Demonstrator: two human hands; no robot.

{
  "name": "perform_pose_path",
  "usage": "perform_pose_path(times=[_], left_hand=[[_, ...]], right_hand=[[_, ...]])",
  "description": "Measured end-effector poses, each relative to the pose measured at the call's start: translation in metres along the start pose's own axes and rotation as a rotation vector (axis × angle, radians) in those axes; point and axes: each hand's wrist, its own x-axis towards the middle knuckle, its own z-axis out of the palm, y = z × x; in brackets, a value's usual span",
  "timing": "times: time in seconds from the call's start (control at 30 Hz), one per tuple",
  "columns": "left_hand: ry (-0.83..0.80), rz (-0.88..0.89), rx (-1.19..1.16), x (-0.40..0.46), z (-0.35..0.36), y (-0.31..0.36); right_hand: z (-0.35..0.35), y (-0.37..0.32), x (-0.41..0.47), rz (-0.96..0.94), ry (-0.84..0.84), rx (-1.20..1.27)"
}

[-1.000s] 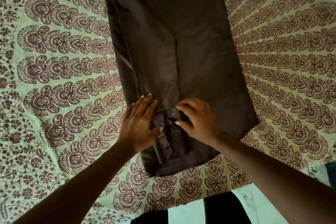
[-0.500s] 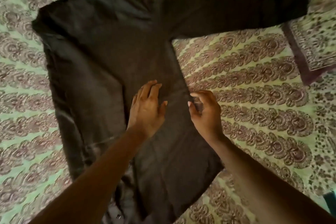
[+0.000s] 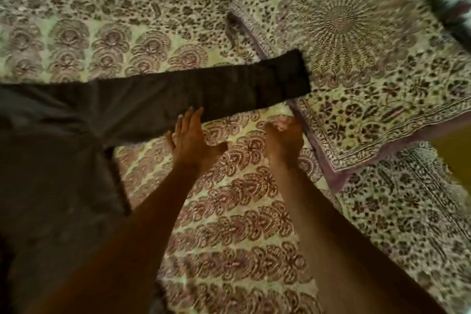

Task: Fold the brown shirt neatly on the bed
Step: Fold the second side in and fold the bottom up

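Note:
The brown shirt (image 3: pixel 51 160) lies flat on the patterned bedsheet (image 3: pixel 242 224), filling the left of the view. Its long sleeve (image 3: pixel 229 89) stretches right, and the cuff ends at the pillow's edge. My left hand (image 3: pixel 191 140) is flat with straight fingers, the fingertips at the sleeve's lower edge. My right hand (image 3: pixel 283 140) hovers over bare sheet below the cuff, apart from the shirt. Its fingers are loosely bent and hold nothing. The view is blurred by motion.
A pillow (image 3: pixel 369 58) in a matching print lies at the upper right, partly under the cuff. A yellow surface (image 3: pixel 456 160) shows at the right edge. Bare sheet spreads below the sleeve and between my forearms.
The view has swung right and up, from the shirt's hem to the outstretched sleeve. Both hands left the shirt's body and moved toward the sleeve.

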Motion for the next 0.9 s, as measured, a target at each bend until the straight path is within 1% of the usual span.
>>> perform_pose_path(times=[0.07,0.13,0.2,0.23,0.27,0.3,0.33,0.37,0.4,0.43,0.47,0.5,0.53,0.57,0.6,0.63,0.67,0.7,0.77,0.83,0.9], left_hand=[[0.022,-0.043,-0.043,0.004,0.019,-0.002],[0.039,-0.022,0.019,-0.001,0.031,-0.008],[0.035,-0.008,0.023,-0.003,0.034,-0.013],[0.037,0.000,0.013,-0.002,0.035,-0.014],[0.041,0.010,0.005,-0.001,0.036,-0.015],[0.048,0.016,-0.005,0.001,0.037,-0.016],[0.052,0.020,-0.009,0.004,0.037,-0.017],[0.057,0.021,-0.003,0.006,0.038,-0.017],[0.066,0.018,-0.001,0.008,0.040,-0.018],[0.077,0.009,-0.023,0.009,0.041,-0.018],[0.087,-0.008,-0.118,0.008,0.038,-0.016],[0.095,-0.039,-0.308,0.007,0.032,-0.013],[0.099,-0.076,-0.568,0.006,0.024,-0.008],[0.116,-0.121,-0.837,0.004,0.012,-0.004],[0.136,-0.170,-1.042,0.003,-0.004,-0.001],[0.142,-0.216,-1.182,0.002,-0.020,-0.001],[0.125,-0.260,-1.259,0.002,-0.035,-0.003],[0.094,-0.302,-1.289,0.002,-0.048,-0.007],[0.052,-0.372,-1.244,-0.003,-0.072,-0.021],[0.035,-0.419,-1.209,-0.015,-0.094,-0.042],[0.029,-0.432,-1.246,-0.027,-0.115,-0.062]], right_hand=[[0.009,-0.002,0.029,0.101,0.019,0.082],[0.018,-0.008,0.051,0.203,0.078,0.233],[0.026,-0.015,0.068,0.330,0.102,0.438],[0.031,-0.016,0.078,0.394,0.118,0.484],[0.034,-0.020,0.085,0.462,0.123,0.457],[0.038,-0.024,0.092,0.497,0.135,0.361],[0.043,-0.027,0.093,0.479,0.149,0.253],[0.049,-0.030,0.092,0.415,0.164,0.179],[0.053,-0.032,0.086,0.302,0.170,0.167],[0.057,-0.033,0.076,0.157,0.175,0.187],[0.058,-0.032,0.061,-0.013,0.178,0.185],[0.058,-0.028,0.047,-0.198,0.157,0.152],[0.056,-0.023,0.033,-0.376,0.114,0.096],[0.056,-0.017,0.020,-0.557,0.052,0.042],[0.054,-0.013,0.007,-0.717,-0.020,-0.046],[0.055,-0.009,-0.006,-0.858,-0.095,-0.147],[0.056,-0.007,-0.021,-0.967,-0.178,-0.263],[0.057,-0.005,-0.035,-1.061,-0.251,-0.356],[0.065,-0.004,-0.065,-1.189,-0.359,-0.434],[0.075,-0.003,-0.089,-1.227,-0.404,-0.436],[0.086,-0.005,-0.105,-1.200,-0.389,-0.450]])
